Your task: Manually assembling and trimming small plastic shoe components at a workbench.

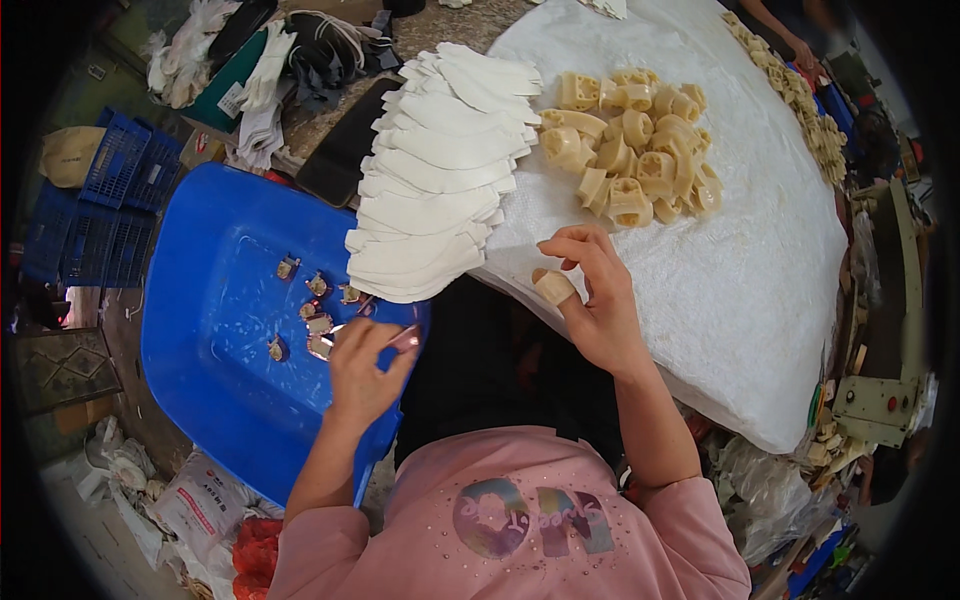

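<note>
Over the near right side of a blue plastic tub (190, 400), my left hand (360, 375) is closed on a small shiny pink piece (405, 339) at its thumb and fingertips. Several small parts (318, 325) with shiny pinkish trim and pale faces lie on the tub's floor beside that hand. My right hand (605, 310) is raised at the near edge of the white covering, fingers bent and apart from the thumb, with nothing visible between them. A tan wrap (553, 287) covers its thumb. Overlapping white curved sheets (430, 180) fan out between the hands, reaching over the tub's rim.
Cream-coloured moulded pieces (640, 150) are heaped on the white woven covering (740, 270), beyond my right hand. More such pieces (790, 90) line its far right edge, near another person's hand (803, 52). Blue crates (120, 160) stand at left. White gloves (262, 85) lie at back left.
</note>
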Demonstrator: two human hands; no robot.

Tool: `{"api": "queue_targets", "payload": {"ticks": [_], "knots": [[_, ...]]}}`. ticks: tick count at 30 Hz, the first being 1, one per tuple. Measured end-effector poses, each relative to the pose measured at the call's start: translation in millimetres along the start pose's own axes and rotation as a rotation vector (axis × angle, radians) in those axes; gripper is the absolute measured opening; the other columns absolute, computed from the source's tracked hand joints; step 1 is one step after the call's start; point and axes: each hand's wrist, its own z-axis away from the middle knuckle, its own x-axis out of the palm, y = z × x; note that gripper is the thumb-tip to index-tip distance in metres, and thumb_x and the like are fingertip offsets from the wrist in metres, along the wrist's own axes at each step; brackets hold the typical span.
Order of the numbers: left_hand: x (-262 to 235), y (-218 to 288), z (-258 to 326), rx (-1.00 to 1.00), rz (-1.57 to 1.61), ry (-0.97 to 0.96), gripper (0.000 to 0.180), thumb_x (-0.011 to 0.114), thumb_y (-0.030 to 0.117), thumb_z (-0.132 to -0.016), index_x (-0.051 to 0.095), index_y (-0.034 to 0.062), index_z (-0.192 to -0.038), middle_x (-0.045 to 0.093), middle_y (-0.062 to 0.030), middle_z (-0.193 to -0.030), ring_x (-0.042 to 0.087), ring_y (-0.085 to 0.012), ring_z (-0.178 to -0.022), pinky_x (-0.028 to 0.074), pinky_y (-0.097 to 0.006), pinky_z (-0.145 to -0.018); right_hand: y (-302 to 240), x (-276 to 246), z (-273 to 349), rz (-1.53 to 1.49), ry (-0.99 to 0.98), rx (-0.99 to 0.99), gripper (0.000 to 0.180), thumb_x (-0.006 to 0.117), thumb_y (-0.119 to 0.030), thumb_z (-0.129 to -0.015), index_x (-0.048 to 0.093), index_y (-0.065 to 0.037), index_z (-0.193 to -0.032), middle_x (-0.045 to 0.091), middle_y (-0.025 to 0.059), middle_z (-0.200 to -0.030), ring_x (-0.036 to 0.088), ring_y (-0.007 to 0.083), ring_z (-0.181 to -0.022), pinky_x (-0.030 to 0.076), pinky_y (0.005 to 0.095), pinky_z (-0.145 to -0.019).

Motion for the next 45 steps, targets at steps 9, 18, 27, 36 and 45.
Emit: {"api": "queue_targets", "payload": {"ticks": [9,18,27,36,45], "knots": [[-25.1,13.3,-43.1,-0.089,-0.024,0.246,0.018,0.068,0.002,-0.065,0.062,0.0057,-0.082,0.054,-0.0073,-0.068,0.053,-0.0222,-0.065,0.04,-0.035,-0.067,7.4,14.8,-48.8,0.194,0.106,-0.058,0.024,0.062,0.0,-0.076,0.058,-0.002,-0.099,0.055,0.0123,-0.097,0.054,0.025,-0.087,0.044,0.0316,-0.074],[20.4,58.3,-129.5,0.414,0.043,0.131,0.023,0.067,0.004,-0.066,0.06,0.0035,-0.088,0.056,-0.0089,-0.089,0.054,-0.025,-0.087,0.04,-0.036,-0.077,21.5,24.6,-106.4,0.791,0.088,-0.15,0.027,0.056,0.004,-0.064,0.058,-0.003,-0.089,0.051,0.0115,-0.097,0.045,0.0287,-0.093,0.03,0.0409,-0.079],[22.9,57.4,-125.8,0.429,-0.184,0.008,0.042,0.068,0.006,-0.066,0.056,0.0005,-0.106,0.056,-0.0137,-0.106,0.051,-0.0306,-0.102,0.041,-0.041,-0.089,-8.9,7.1,-80.3,0.23,-0.007,-0.241,0.018,0.058,0.002,-0.072,0.053,-0.005,-0.088,0.053,0.0091,-0.092,0.047,0.0258,-0.093,0.031,0.0382,-0.085],[7.6,80.1,-118.1,0.24,0.349,-0.26,0.048,0.067,0.025,-0.078,0.054,-0.0017,-0.115,0.055,-0.0215,-0.112,0.049,-0.0312,-0.114,0.038,-0.04,-0.096,-16.7,-34.8,-19.4,-0.625,0.083,0.153,0.02,0.061,-0.001,-0.081,0.053,0.001,-0.099,0.055,0.0057,-0.095,0.051,0.0114,-0.089,0.041,0.0256,-0.08],[63.6,97.4,-85.7,-0.448,1.389,-0.291,0.042,0.037,0.025,-0.098,0.046,-0.0073,-0.123,0.057,-0.0076,-0.077,0.047,-0.0079,-0.062,0.036,-0.021,-0.053,30.8,-55.0,1.3,0.372,0.364,0.067,0.033,0.061,0.003,-0.072,0.058,-0.003,-0.105,0.054,0.013,-0.098,0.052,0.0283,-0.093,0.044,0.0355,-0.081]]}}
